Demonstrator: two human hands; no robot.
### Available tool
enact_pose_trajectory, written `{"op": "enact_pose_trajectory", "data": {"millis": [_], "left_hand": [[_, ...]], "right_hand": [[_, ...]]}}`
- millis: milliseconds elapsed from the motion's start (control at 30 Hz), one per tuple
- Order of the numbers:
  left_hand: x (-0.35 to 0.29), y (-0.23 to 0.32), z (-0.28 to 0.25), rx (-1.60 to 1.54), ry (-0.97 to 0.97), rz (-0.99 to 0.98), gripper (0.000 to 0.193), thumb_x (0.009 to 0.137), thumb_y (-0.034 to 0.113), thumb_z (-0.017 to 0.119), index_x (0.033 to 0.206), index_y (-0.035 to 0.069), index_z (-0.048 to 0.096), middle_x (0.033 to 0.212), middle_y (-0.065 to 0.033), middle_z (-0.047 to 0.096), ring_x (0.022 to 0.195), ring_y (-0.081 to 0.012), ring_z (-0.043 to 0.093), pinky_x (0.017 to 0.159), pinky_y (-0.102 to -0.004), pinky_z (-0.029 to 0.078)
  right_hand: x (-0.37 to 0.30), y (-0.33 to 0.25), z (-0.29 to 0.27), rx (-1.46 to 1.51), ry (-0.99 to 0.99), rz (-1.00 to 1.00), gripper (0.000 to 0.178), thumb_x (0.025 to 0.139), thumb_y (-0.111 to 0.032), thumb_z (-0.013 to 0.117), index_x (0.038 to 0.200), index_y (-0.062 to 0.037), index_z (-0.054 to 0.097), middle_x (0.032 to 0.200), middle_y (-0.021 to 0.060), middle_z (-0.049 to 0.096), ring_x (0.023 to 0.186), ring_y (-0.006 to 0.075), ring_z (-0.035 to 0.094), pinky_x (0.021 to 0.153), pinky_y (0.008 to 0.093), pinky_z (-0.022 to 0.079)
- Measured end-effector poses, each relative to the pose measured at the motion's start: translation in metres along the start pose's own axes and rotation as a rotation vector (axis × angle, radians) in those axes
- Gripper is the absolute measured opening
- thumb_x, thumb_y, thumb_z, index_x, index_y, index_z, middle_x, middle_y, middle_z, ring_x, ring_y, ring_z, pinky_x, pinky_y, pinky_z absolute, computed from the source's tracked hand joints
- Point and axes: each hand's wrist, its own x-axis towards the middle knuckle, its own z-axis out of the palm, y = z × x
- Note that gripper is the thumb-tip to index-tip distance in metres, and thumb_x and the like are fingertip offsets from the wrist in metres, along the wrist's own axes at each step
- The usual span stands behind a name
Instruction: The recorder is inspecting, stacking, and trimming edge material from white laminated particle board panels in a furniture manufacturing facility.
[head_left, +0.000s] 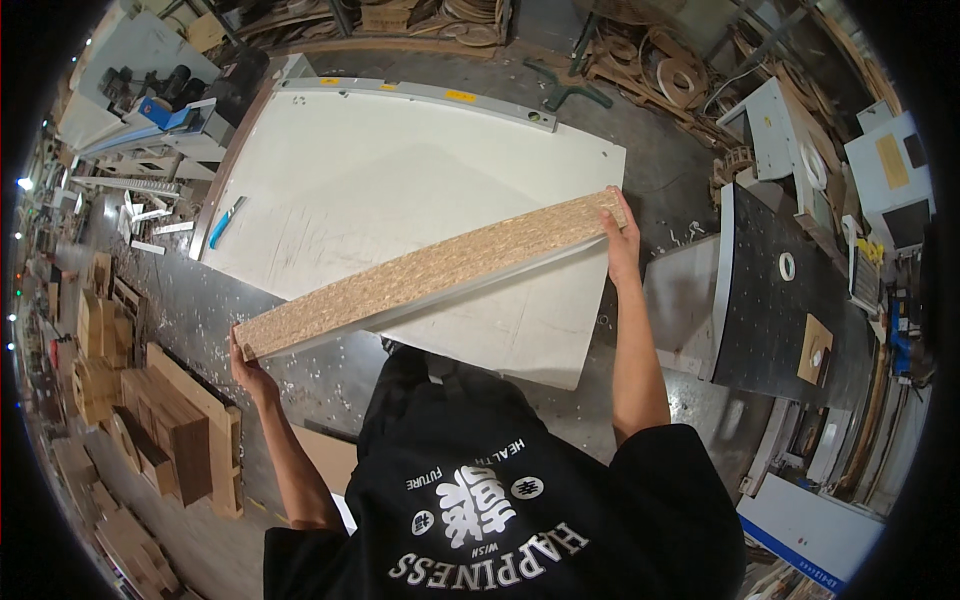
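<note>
A long, narrow particleboard panel point(430, 268) slants across in front of me, its right end farther off than its left. My left hand point(250, 372) is closed round the near left end. At the far right end my right hand point(622, 238) grips the board, the thumb on its speckled brown face. A pale strip shows along the board's near edge. Under and beyond the board lies a large white work table point(420, 160). Whether the board touches the table, I cannot tell.
A metal level-like bar point(430, 93) runs along the table's far edge. A blue-handled cutter point(227, 222) lies at the table's left. Stacked brown wood pieces point(170, 430) stand on the floor at left. A dark-topped table point(780, 290) is at right; a green stand point(565, 90) sits beyond.
</note>
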Motion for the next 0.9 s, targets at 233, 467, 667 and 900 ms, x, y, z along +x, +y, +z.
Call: {"op": "enact_pose_trajectory", "data": {"millis": [233,467,667,900], "left_hand": [[-0.003,-0.004,-0.005,-0.049,0.028,-0.04,0.065,0.111,0.044,0.045,0.159,0.0,0.047,0.16,-0.0144,0.052,0.15,-0.0292,0.046,0.126,-0.0452,0.031],[-0.012,-0.001,-0.001,-0.045,0.009,-0.023,0.063,0.113,0.035,0.048,0.162,-0.002,0.038,0.164,-0.0165,0.046,0.152,-0.0276,0.043,0.127,-0.0423,0.032],[-0.023,-0.015,-0.015,-0.103,0.046,-0.056,0.061,0.111,0.037,0.054,0.157,-0.003,0.047,0.156,-0.0158,0.054,0.145,-0.0261,0.05,0.123,-0.041,0.035],[-0.022,-0.008,-0.007,-0.033,0.01,-0.05,0.056,0.112,0.04,0.053,0.148,-0.003,0.056,0.146,-0.013,0.061,0.137,-0.0231,0.055,0.119,-0.0395,0.038]], "right_hand": [[-0.002,0.0,0.001,0.031,-0.005,-0.002,0.063,0.105,-0.027,0.071,0.159,-0.0026,0.049,0.16,0.0084,0.053,0.145,0.0181,0.048,0.122,0.0325,0.033],[-0.001,0.0,-0.005,-0.002,-0.013,0.0,0.064,0.105,-0.027,0.07,0.159,-0.0008,0.048,0.162,0.0106,0.051,0.146,0.0185,0.047,0.123,0.0327,0.033],[-0.002,-0.006,0.001,-0.013,-0.004,-0.002,0.064,0.105,-0.027,0.07,0.16,-0.0024,0.048,0.161,0.0107,0.051,0.147,0.0191,0.046,0.123,0.0334,0.032],[-0.002,-0.001,0.001,-0.012,0.039,0.033,0.061,0.107,-0.024,0.069,0.16,-0.0027,0.047,0.161,0.0064,0.052,0.145,0.018,0.049,0.123,0.033,0.034]]}}
